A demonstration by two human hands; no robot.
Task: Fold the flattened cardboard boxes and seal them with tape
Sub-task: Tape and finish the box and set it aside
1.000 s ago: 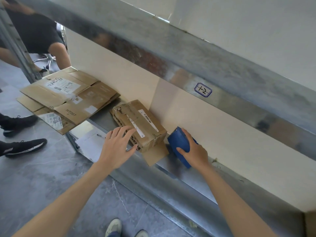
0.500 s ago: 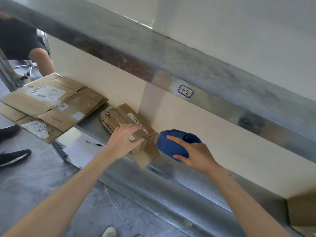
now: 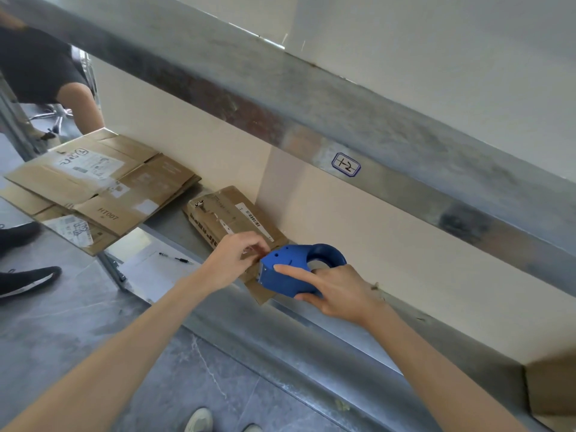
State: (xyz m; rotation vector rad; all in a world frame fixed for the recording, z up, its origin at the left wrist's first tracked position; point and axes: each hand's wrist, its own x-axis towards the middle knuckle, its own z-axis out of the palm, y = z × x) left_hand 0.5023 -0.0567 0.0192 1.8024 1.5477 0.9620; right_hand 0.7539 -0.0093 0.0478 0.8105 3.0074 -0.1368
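tape dispenser, grasped by right hand, is now brought to box at 10 o'clock | tape end is pinched by left hand | sealing is judged next

Right of the fingers, the grey metal shelf lies bare up to a brown cardboard box. Beyond them the cream wall blocks passage. To their left, flattened brown cardboard sheets crowd the shelf.

A grey metal shelf carries a stack of flattened cardboard boxes overhanging its front edge, with a small cardboard box just beside them.
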